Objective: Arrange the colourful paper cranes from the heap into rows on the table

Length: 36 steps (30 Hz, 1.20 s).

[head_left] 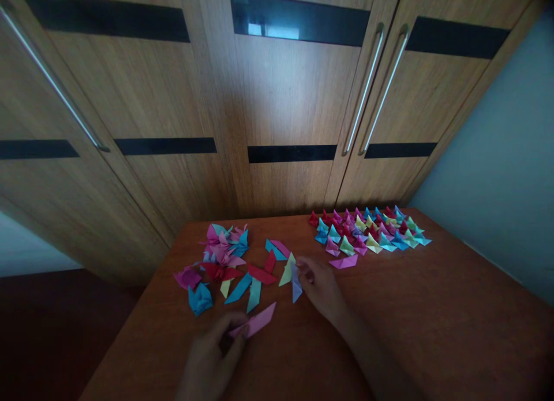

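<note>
My left hand [219,349] is closed on a pink folded paper piece [262,319], a slanted strip with pointed ends, above the near part of the table. Farther forward, my right hand [319,285] has its fingertips pinched at the upper end of a lavender folded paper piece [296,285]. Beside that piece lies a pale green folded piece [288,270], partly overlapped by it. Red folded strips [262,274], a blue strip [239,288] and a teal strip [254,295] lie between my hands. A single magenta strip [344,262] rests right of my right hand.
Rows of small pointed paper shapes [372,243] in many colours stand at the back right. A heap of folded paper flowers [223,248] sits at the left, with a blue one [199,299] nearest. Wooden cabinet doors [289,95] rise behind the brown table [411,332].
</note>
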Each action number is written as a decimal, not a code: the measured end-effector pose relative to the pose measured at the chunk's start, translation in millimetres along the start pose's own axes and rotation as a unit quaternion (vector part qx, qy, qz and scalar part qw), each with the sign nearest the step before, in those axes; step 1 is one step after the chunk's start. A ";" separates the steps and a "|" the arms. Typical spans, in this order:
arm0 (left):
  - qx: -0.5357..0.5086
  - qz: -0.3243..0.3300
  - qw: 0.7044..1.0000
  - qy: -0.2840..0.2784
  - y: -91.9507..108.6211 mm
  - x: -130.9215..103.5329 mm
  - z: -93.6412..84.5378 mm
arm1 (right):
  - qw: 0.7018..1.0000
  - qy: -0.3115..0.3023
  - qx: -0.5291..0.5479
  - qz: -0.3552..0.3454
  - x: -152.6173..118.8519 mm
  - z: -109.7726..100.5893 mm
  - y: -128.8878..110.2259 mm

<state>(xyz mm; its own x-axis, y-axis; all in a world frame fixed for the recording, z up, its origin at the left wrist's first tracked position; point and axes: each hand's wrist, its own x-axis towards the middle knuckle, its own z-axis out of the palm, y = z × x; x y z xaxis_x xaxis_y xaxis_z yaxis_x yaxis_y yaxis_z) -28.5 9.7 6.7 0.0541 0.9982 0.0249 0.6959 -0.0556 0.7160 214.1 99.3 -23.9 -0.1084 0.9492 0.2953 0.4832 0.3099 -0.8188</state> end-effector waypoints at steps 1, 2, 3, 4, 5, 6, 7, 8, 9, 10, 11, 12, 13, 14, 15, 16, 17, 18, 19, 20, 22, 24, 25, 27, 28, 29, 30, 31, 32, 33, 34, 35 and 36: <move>-0.017 0.007 1.000 0.007 2.0 3.3 2.5 | 1.000 -0.011 0.005 0.005 -2.5 -1.1 -0.5; -0.033 0.013 0.999 0.013 4.3 6.7 5.1 | 1.000 -0.024 0.005 0.012 -5.4 -2.6 -0.7; -0.047 0.021 0.999 0.015 7.5 10.3 7.9 | 0.999 -0.038 -0.001 0.017 -8.8 -4.5 -0.6; -0.056 0.032 0.998 0.015 11.9 14.4 10.9 | 0.998 -0.053 -0.014 0.018 -12.6 -6.6 -0.5; -0.062 0.046 0.997 0.016 17.9 19.0 14.3 | 0.997 -0.068 -0.031 0.016 -16.7 -8.6 -0.5; -0.064 0.064 0.996 0.013 25.8 24.4 18.2 | 0.996 -0.080 -0.048 0.011 -20.9 -10.3 -0.7; -0.063 0.085 0.994 0.009 35.7 30.8 22.9 | 0.994 -0.087 -0.066 0.006 -25.1 -11.5 -1.2; -0.068 0.111 0.991 0.005 47.2 38.1 28.5 | 0.993 -0.090 -0.081 0.002 -29.1 -12.1 -2.0; -0.071 0.145 0.987 -0.016 59.7 46.2 35.1 | 0.992 -0.090 -0.091 0.001 -32.9 -12.3 -3.1; -0.075 0.175 0.981 -0.043 72.7 55.0 42.5 | 0.991 -0.090 -0.099 0.001 -36.4 -12.3 -4.2; -0.078 0.202 0.974 -0.061 85.2 64.2 50.7 | 0.991 -0.091 -0.103 0.003 -39.5 -12.5 -5.2; -0.075 0.222 0.969 -0.076 96.4 73.2 59.0 | 0.990 -0.091 -0.106 0.006 -42.4 -13.5 -5.9; -0.072 0.237 0.965 -0.085 105.7 81.7 67.3 | 0.990 -0.089 -0.108 0.009 -45.1 -15.5 -6.0; -0.070 0.248 0.962 -0.093 112.6 89.3 75.1 | 0.990 -0.083 -0.112 0.013 -47.7 -18.9 -5.3; -0.071 0.252 0.960 -0.098 117.0 95.6 82.1 | 0.991 -0.071 -0.116 0.018 -50.3 -23.8 -3.6; -0.072 0.253 0.959 -0.104 119.0 100.4 88.1 | 0.991 -0.054 -0.119 0.025 -53.0 -30.2 -0.7; -0.073 0.253 0.958 -0.109 118.7 103.7 93.2 | 0.992 -0.032 -0.118 0.033 -55.8 -37.7 3.3; -0.074 0.252 0.958 -0.114 116.8 105.5 97.6 | 0.992 -0.008 -0.114 0.045 -58.6 -46.1 8.3; -0.074 0.250 0.958 -0.121 113.8 106.1 101.3 | 0.992 0.019 -0.108 0.061 -61.5 -54.8 14.1; -0.073 0.248 0.958 -0.126 110.2 105.7 104.8 | 0.990 0.046 -0.103 0.079 -64.3 -63.3 20.3; -0.068 0.248 0.957 -0.133 103.5 104.0 112.2 | 0.983 0.094 -0.104 0.120 -69.0 -78.4 32.4; -0.057 0.253 0.957 -0.132 100.3 102.8 121.1 | 0.974 0.127 -0.118 0.149 -72.3 -89.3 42.1; -0.052 0.259 0.956 -0.131 100.5 102.7 125.9 | 0.970 0.138 -0.126 0.156 -73.5 -92.9 45.6; -0.041 0.271 0.952 -0.134 104.1 103.3 135.0 | 0.966 0.152 -0.138 0.156 -75.3 -96.7 49.8; -0.036 0.277 0.950 -0.137 106.9 103.4 138.5 | 0.965 0.155 -0.143 0.154 -76.1 -97.2 50.9; -0.031 0.283 0.948 -0.140 109.9 102.8 140.9 | 0.965 0.156 -0.148 0.152 -77.1 -97.1 51.5; -0.021 0.288 0.947 -0.138 112.9 101.4 142.2 | 0.964 0.155 -0.153 0.151 -78.2 -96.5 51.8; -0.002 0.295 0.946 -0.134 115.5 98.7 142.5 | 0.964 0.153 -0.158 0.149 -79.3 -95.7 52.1; 0.025 0.306 0.943 -0.129 117.8 94.8 142.2 | 0.964 0.151 -0.161 0.146 -80.4 -94.9 52.6; 0.058 0.320 0.938 -0.125 119.7 89.6 141.6 | 0.965 0.150 -0.163 0.143 -81.5 -94.1 53.1; 0.095 0.336 0.929 -0.122 121.3 83.6 141.2 | 0.965 0.149 -0.164 0.140 -82.3 -93.5 53.7; 0.129 0.355 0.918 -0.124 122.7 77.2 141.3 | 0.965 0.149 -0.163 0.138 -82.9 -93.0 54.3; 0.154 0.371 0.907 -0.125 123.9 70.9 142.3 | 0.965 0.150 -0.163 0.138 -83.2 -92.7 54.9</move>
<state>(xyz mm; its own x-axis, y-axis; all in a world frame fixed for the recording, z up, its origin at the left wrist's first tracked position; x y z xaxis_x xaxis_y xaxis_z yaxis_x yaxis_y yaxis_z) 163.4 70.5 -2.1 0.7235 0.6498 0.2331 0.5668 -0.7519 0.3367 330.2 32.2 -47.8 0.2967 0.9198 0.2568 0.7109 -0.0332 -0.7025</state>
